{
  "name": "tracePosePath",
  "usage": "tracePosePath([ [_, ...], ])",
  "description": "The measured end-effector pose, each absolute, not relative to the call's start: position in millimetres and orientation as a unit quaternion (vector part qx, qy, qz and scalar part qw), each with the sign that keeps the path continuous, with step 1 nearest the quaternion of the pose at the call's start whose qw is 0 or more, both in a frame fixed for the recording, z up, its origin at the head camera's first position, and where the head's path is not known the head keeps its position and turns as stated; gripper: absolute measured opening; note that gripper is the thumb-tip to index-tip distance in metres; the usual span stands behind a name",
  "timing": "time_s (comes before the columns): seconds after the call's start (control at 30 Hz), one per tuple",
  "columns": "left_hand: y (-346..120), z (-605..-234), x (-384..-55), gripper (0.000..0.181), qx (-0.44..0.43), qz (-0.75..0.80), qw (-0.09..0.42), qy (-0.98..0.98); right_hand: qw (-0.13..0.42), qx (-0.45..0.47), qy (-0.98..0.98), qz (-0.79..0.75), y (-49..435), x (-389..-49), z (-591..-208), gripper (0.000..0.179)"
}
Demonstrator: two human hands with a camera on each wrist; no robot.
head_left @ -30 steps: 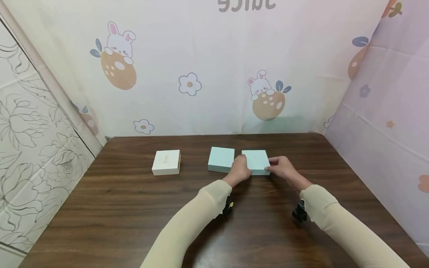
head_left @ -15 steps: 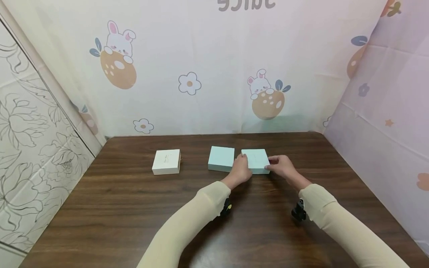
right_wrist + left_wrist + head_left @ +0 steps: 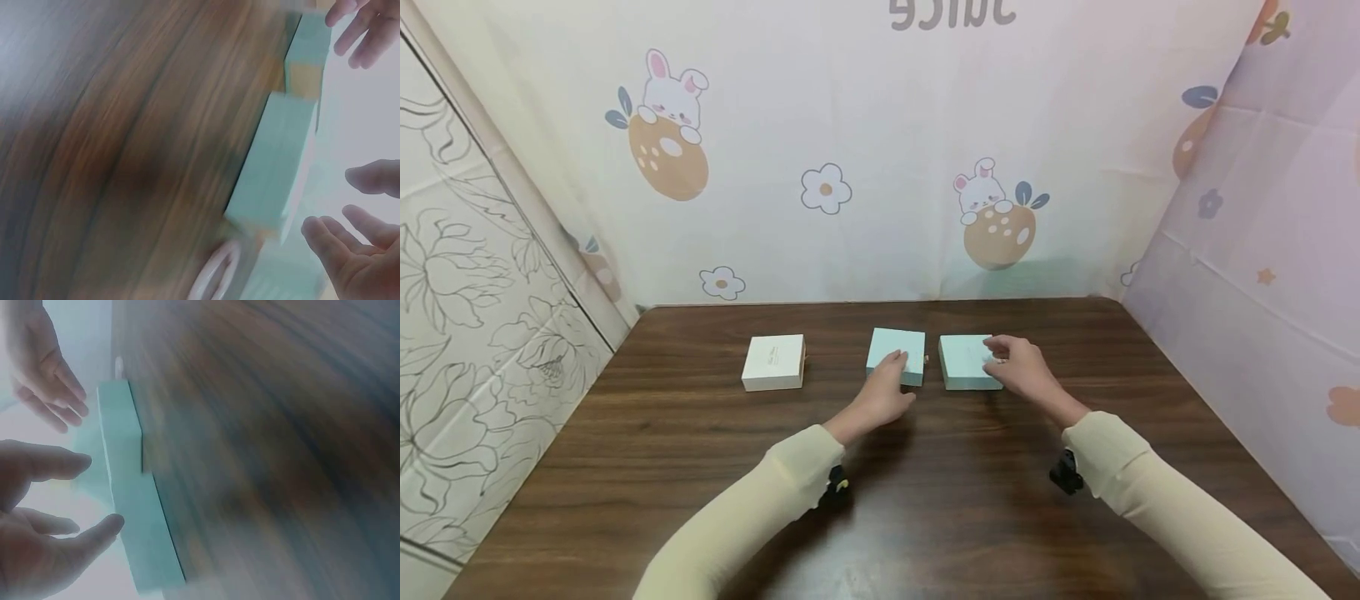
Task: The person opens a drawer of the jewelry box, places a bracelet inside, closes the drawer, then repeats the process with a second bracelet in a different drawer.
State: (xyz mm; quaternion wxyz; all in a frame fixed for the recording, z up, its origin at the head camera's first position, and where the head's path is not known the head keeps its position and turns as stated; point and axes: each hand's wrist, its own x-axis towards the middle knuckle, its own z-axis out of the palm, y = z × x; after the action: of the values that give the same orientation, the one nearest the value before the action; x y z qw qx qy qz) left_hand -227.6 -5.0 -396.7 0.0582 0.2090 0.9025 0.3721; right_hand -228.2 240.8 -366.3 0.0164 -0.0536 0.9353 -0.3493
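Observation:
Two mint-green boxes lie side by side with a narrow gap. My left hand (image 3: 880,396) is at the front of the middle mint box (image 3: 895,340), its fingertips over the top; in the left wrist view thumb and fingers (image 3: 103,534) are spread, apparently clear of the box. Over the right end of the right mint box (image 3: 964,360) hovers my right hand (image 3: 1022,367). Its fingers are loosely bent and grip nothing in the right wrist view, where the box's front face (image 3: 275,159) shows. A pale loop (image 3: 215,272) sticks out at that box's end.
A cream box (image 3: 772,361) with small print on its lid sits farther left in the same row. All stand on a dark wooden table (image 3: 985,508). Behind hangs a printed curtain (image 3: 880,233), and a floral panel (image 3: 475,292) borders the left side.
My left hand has let go of the right mint box and moved left to the middle one. My right hand has come off that box's right side and shifted slightly left above it.

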Motion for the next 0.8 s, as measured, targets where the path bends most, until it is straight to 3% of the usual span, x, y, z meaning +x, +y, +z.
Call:
tracePosePath([
  [0.4, -89.5, -391.8, -218.0, 0.073, 0.148, 0.372, 0.007, 0.916, -0.015, -0.145, 0.91, -0.388, 165.2, -225.5, -370.4, 0.042],
  [0.8, -165.9, -391.7, -225.4, 0.076, 0.083, 0.329, -0.028, 0.94, 0.04, -0.146, 0.886, -0.439, 102.6, -227.2, -376.2, 0.044],
])
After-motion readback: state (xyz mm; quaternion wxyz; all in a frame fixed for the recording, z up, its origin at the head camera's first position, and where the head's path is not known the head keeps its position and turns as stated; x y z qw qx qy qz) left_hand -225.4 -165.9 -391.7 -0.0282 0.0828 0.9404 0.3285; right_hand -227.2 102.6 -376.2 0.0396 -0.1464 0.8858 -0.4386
